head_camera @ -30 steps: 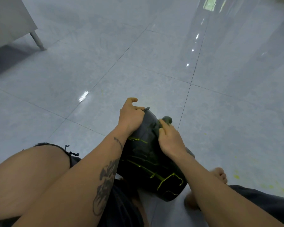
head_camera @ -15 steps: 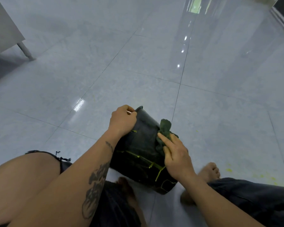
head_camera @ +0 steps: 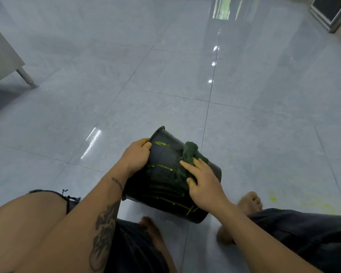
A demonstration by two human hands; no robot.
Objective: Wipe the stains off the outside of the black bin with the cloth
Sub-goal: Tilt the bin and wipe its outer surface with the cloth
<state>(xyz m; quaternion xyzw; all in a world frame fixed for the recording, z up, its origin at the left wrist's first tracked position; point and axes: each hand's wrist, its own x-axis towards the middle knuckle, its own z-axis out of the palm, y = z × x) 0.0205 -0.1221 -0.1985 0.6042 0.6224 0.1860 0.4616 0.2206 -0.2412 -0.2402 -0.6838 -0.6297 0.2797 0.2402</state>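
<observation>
The black bin (head_camera: 163, 180) lies tilted on its side on the tiled floor between my legs, its outside streaked with yellow-green lines. My left hand (head_camera: 137, 157) grips the bin's left side near the far end. A dark green cloth (head_camera: 189, 152) lies bunched on the upper right of the bin. My right hand (head_camera: 204, 183) presses the near part of the cloth flat against the bin, fingers spread. The bin's opening is hidden from me.
I sit on a glossy grey tiled floor (head_camera: 165, 85); my bare feet (head_camera: 248, 201) rest beside the bin. Yellow specks (head_camera: 273, 199) dot the floor at right. A white furniture leg (head_camera: 26, 76) stands far left, a metal-framed object (head_camera: 331, 10) top right.
The bin has turned, showing a greyer face with different yellow streaks. My right hand has slid with the cloth down along the bin's side. My left hand keeps its grip.
</observation>
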